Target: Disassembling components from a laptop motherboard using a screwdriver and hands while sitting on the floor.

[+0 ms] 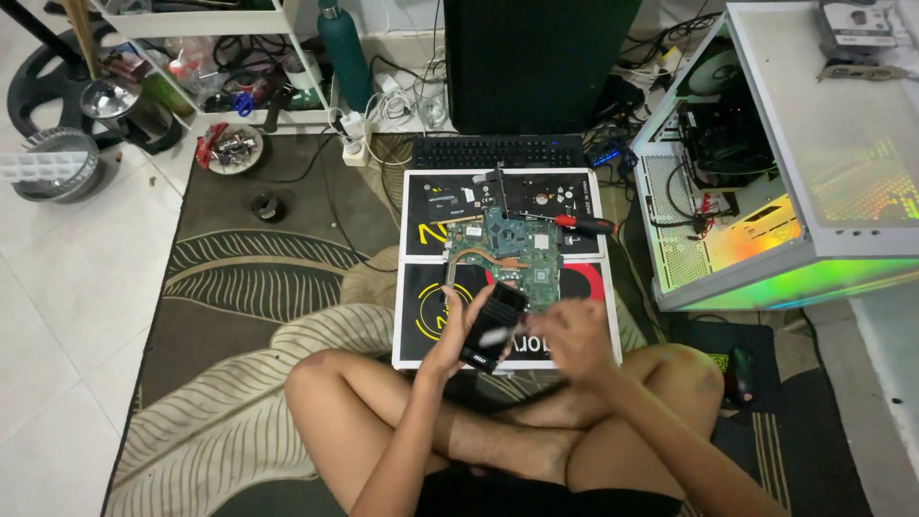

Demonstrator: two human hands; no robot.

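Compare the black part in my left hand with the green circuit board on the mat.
The black part is dark, smaller and held tilted in the left hand; the green circuit board is larger, bare and lies flat on the mat. Both are roughly rectangular.

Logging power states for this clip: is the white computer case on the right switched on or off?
On: the white computer case glows green and yellow along its lower edge and front panel.

Both hands raised over crossed legs — left hand [450, 340] gripping, right hand [574, 335] curled.
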